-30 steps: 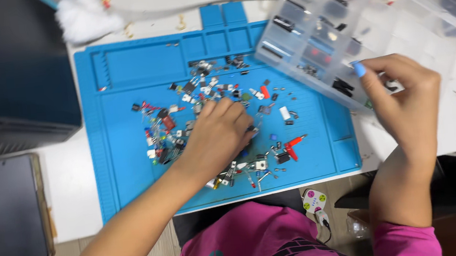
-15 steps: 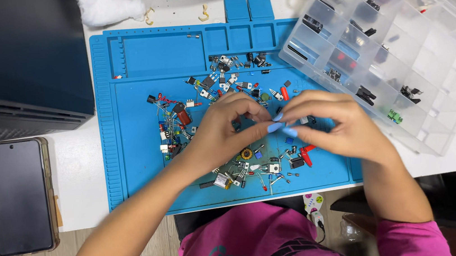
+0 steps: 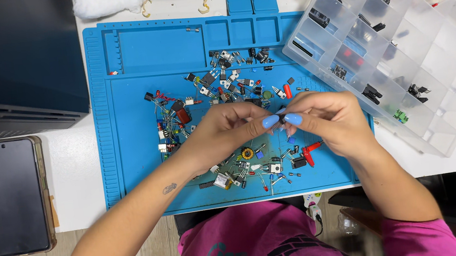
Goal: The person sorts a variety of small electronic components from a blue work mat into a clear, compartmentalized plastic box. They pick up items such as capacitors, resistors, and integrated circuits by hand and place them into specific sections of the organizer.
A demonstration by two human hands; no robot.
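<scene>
Hands: your left hand [image 3: 227, 129] and right hand [image 3: 327, 118] have risen slightly, fingertips still pinching one small component [image 3: 282, 118] over the blue mat [image 3: 135, 154].

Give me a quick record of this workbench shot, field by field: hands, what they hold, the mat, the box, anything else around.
Left hand: pinching a small part, over the mat
Right hand: fingertips meeting the left's on the same part
Small part: dark, too small to identify
Blue mat: strewn with loose electronic components
Clear compartment box: at right, partly filled
Phone: at left, screen dark
</scene>
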